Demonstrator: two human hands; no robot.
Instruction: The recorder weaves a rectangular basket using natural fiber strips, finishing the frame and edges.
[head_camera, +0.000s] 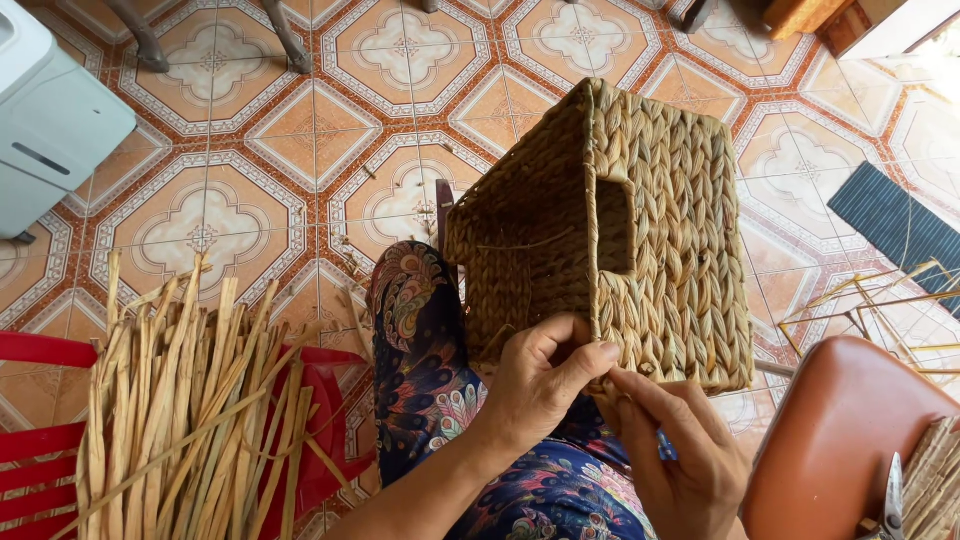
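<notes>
While the woven basket (620, 230) rests tilted on the person's patterned lap, the left hand (540, 385) has its grip pinched on the rim's lower corner, and the right hand (680, 450) pinches a strand there; dried reeds (190, 400) lie left.

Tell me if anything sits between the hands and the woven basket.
Nothing does. The left hand already grips the basket at its near bottom corner, and the right hand touches the same corner from below.

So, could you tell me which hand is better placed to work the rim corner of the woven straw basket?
Probably the right hand: its fingertips pinch at the woven straw basket corner, while the left hand grips the rim.
</notes>
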